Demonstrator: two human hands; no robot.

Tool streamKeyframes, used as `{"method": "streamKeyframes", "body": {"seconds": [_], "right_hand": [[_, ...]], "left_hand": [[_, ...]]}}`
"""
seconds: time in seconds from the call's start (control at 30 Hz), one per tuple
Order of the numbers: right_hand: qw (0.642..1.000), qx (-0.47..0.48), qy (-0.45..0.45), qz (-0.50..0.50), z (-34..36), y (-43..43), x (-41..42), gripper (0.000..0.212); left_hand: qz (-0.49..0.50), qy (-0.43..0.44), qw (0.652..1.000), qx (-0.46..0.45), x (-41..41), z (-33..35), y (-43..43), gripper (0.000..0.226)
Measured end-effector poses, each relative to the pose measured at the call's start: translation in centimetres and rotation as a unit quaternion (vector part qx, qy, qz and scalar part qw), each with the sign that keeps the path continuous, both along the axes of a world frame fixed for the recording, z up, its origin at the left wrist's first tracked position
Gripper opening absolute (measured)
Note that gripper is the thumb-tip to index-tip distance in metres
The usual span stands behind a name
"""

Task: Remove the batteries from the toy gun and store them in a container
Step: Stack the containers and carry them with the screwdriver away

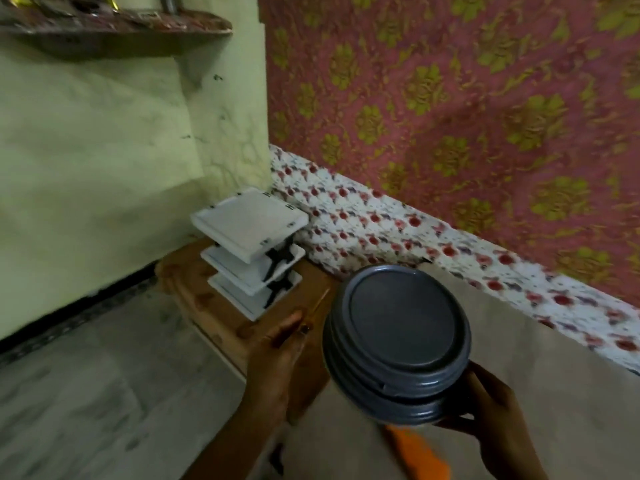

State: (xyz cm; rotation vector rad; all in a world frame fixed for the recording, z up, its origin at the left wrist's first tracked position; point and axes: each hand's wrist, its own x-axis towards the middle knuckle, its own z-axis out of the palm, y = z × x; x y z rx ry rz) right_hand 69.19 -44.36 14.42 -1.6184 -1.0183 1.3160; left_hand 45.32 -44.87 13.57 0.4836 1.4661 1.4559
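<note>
At the left, on the corner of the brown wooden table (207,306), stood a white three-tier plastic rack (249,233), clear of the work. Next came our left hand (277,351), fingers curled about a slim orange-handled screwdriver (320,301) (blurred, so we judged the tool by its thin shaft), probably ready for the battery cover. In the middle we held up the round grey lidded plastic container (398,341), lid on, so nothing could yet go in. Beneath it lay what we took for the orange plastic toy gun (419,455), mostly hidden, on the tan paper sheet (554,393); no batteries showed. Our right hand (495,414) clasped the container's lower rim, bearing its weight.
</note>
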Motion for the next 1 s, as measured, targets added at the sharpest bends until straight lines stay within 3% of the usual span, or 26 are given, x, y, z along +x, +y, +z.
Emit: {"method": "streamKeyframes", "body": {"seconds": [0.17, 0.33, 0.47, 0.67, 0.8, 1.0], "right_hand": [[1.0, -0.002, 0.022, -0.006, -0.9, 2.9, -11.4, 0.019], [0.999, -0.014, 0.046, -0.005, -1.5, 7.0, -19.5, 0.02], [0.999, -0.037, 0.04, -0.003, -2.0, 11.3, -23.6, 0.021], [0.999, -0.013, 0.021, -0.021, -3.1, 18.5, -28.9, 0.023], [0.999, -0.015, 0.006, -0.04, -4.4, 25.1, -32.9, 0.021], [0.997, -0.035, 0.019, -0.069, -6.2, 32.0, -37.7, 0.031]], "left_hand": [[0.014, 0.081, 0.997, 0.009, -11.8, 0.2, 1.6, 0.02], [0.052, 0.037, 0.998, 0.021, -20.6, 0.0, 4.6, 0.017], [0.063, -0.009, 0.997, 0.038, -24.7, -0.7, 9.1, 0.031], [0.029, -0.033, 0.999, 0.014, -29.9, -2.0, 18.1, 0.034], [0.014, 0.02, 1.0, -0.017, -33.6, -3.6, 25.9, 0.04], [-0.039, 0.167, 0.982, -0.082, -36.8, -7.1, 34.3, 0.006]]}}
